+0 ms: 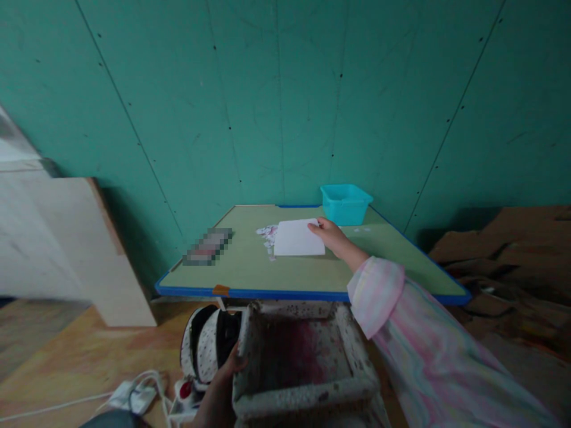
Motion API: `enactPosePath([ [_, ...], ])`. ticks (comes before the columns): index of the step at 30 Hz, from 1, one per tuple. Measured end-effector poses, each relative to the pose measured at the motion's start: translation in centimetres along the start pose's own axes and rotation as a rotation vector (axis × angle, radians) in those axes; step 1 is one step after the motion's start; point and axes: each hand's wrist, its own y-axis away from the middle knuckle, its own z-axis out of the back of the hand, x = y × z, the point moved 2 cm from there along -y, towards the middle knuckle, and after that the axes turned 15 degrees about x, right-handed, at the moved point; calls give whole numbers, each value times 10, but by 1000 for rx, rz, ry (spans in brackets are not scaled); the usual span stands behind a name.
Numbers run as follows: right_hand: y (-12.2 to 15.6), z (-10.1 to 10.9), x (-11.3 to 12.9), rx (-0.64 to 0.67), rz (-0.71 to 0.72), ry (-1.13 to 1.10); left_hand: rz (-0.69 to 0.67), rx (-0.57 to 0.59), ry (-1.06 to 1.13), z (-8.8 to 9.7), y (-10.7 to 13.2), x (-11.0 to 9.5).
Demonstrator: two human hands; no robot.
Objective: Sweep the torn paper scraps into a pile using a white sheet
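My right hand reaches over the table and pinches the right edge of a white sheet of paper, which lies low over the tabletop. Just left of the sheet is a loose heap of small torn paper pieces, partly covered by it. Down below the table edge, my left hand grips the left side of a paint-spotted white wooden stool. Its fingertips are hidden behind the frame. The stool has a reddish stain inside its frame.
The table has a blue rim and stands against a green wall. A turquoise basket sits at its back right. A blurred-out flat item lies at left. A spotted bag, power strip and cables are on the floor; cardboard leans right.
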Motion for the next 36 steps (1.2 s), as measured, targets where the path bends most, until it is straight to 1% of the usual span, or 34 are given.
enactPosePath([
  [3, 1, -1, 3, 24, 0, -25, -2, 10, -48, -16, 6, 0],
  [5, 2, -1, 4, 22, 3, -40, 8, -12, -62, -21, 9, -1],
  [8, 3, -2, 6, 56, -2, -70, 31, -47, -57, -20, 11, -1],
  [10, 5, -5, 8, 105, -11, -99, 31, -44, -65, -19, 10, -2],
  [13, 7, -9, 10, 196, -33, -149, 23, 2, -97, -18, 9, -2],
  [15, 8, -10, 11, 227, -40, -177, 38, 43, -96, -20, 9, -3],
  [18, 7, -10, 10, 211, -20, -202, 63, 76, -76, -25, 10, -4],
  [22, 6, -11, 8, 201, 6, -205, 65, 56, -104, -29, 12, -4],
  [27, 9, -14, 12, 249, -12, -214, 33, 72, -130, -24, 11, -5],
  [32, 10, -11, 16, 212, 2, -224, 30, 65, -107, -21, 9, -4],
  [36, 10, -12, 15, 236, -13, -195, 26, 95, -67, -22, 10, -4],
])
